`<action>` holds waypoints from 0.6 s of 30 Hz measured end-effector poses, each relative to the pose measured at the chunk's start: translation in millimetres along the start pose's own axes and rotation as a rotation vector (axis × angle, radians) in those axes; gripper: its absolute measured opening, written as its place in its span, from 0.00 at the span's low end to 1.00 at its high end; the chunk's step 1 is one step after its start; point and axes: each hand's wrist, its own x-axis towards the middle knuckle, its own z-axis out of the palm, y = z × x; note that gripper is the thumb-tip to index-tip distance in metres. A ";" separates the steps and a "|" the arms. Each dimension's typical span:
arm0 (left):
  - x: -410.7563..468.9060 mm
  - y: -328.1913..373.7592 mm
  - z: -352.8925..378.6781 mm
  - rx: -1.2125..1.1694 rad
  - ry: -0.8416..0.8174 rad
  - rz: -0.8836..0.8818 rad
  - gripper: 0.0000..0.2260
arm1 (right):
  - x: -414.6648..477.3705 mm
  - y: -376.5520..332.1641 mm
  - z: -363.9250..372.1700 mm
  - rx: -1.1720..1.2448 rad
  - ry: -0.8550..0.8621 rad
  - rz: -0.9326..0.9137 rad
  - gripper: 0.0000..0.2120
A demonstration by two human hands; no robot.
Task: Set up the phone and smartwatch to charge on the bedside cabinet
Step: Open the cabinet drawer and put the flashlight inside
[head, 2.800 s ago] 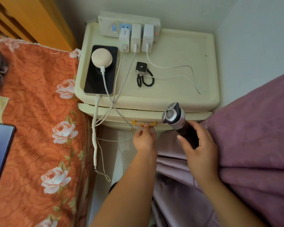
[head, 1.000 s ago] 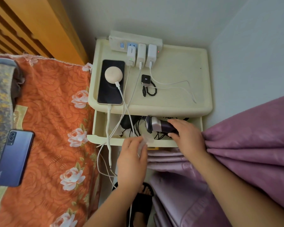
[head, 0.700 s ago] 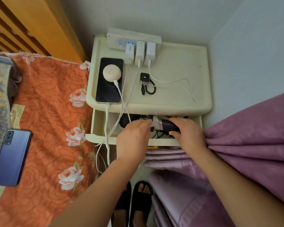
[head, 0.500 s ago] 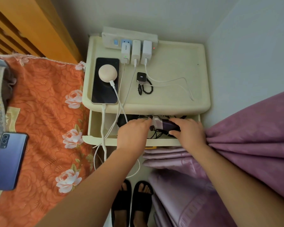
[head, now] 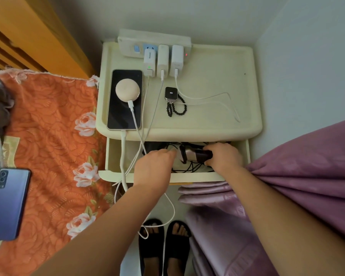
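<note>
While right hand [head: 223,156] grips shaver [head: 195,156] in open drawer [head: 197,177] | left hand [head: 153,166] curled beside it, hold unclear | phone [head: 124,118] under charging puck [head: 127,92], smartwatch [head: 171,93] on tabletop [head: 213,116] | risk: draped cables [head: 140,136] may snag, dragging puck off

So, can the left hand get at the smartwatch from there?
Probably yes: the left hand is in the open drawer, and the smartwatch lies uncovered on the cabinet top, with only white cables beside it.

phones [head: 118,116] 2 | smartwatch [head: 171,93] 1 | plug adapters [head: 163,58] 3 | power strip [head: 131,39] 1 | shaver [head: 197,155] 1 | sandals [head: 150,248] 2
</note>
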 end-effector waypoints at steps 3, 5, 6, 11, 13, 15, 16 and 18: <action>0.0 -2.6 0.9 0.012 0.042 0.022 0.12 | 0.4 -0.8 8.2 -0.003 0.032 -0.003 0.19; 0.5 -6.4 2.2 0.019 0.063 0.037 0.10 | -0.4 -2.3 13.1 -0.009 0.045 -0.001 0.20; 1.2 -8.1 2.8 0.015 0.048 0.044 0.10 | -0.9 -2.7 14.5 0.004 0.045 0.002 0.19; 5.0 -12.9 10.3 -0.007 0.044 0.099 0.12 | -13.4 -4.0 5.4 0.176 0.057 0.042 0.15; 7.3 -9.3 9.8 -0.009 0.035 0.117 0.09 | -26.1 -4.1 1.4 0.257 0.178 0.072 0.14; 10.7 -3.9 9.1 0.028 0.042 0.104 0.07 | -43.6 -3.5 -0.5 0.364 0.334 0.090 0.11; 12.7 -0.4 8.5 0.053 0.040 0.103 0.08 | -53.1 -3.0 -0.6 0.432 0.406 0.098 0.09; 18.2 8.1 6.5 0.098 -0.020 0.106 0.09 | -71.9 -2.1 0.6 0.553 0.528 0.111 0.07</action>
